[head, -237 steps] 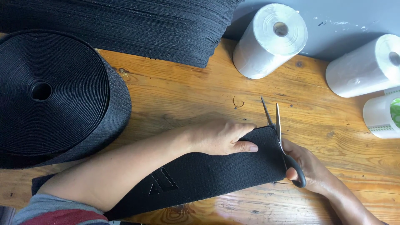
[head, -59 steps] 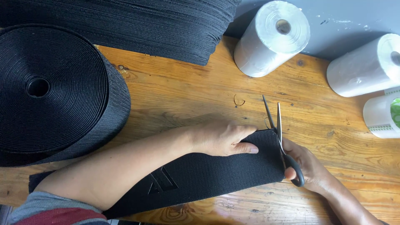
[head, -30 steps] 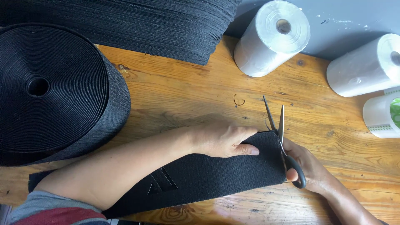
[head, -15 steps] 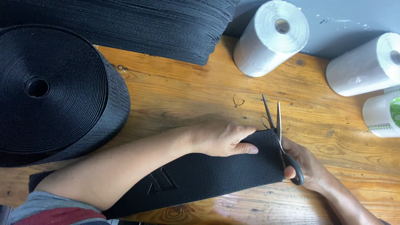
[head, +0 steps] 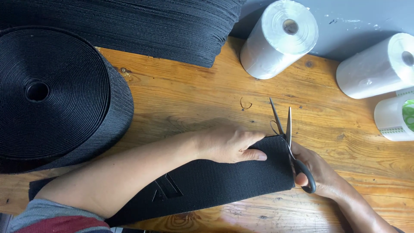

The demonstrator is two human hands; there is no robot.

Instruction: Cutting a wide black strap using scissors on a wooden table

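Observation:
A wide black elastic strip (head: 215,181) lies flat on the wooden table (head: 181,95), running from the lower left to the middle. My left hand (head: 228,144) presses down on its upper right part, fingers together. My right hand (head: 317,172) grips black-handled scissors (head: 289,138) at the strip's right end. The blades are parted and point away from me, past the strip's far corner.
A big black roll of the same elastic (head: 51,95) stands at the left. A stack of black strips (head: 142,26) lies along the back. Two white rolls (head: 278,41) (head: 377,67) and a taped roll (head: 396,116) sit at the right, before a grey wall.
Barely anything differs; the scissor blades have shifted slightly at the strip's right edge while my left hand has stayed pressed on the strip.

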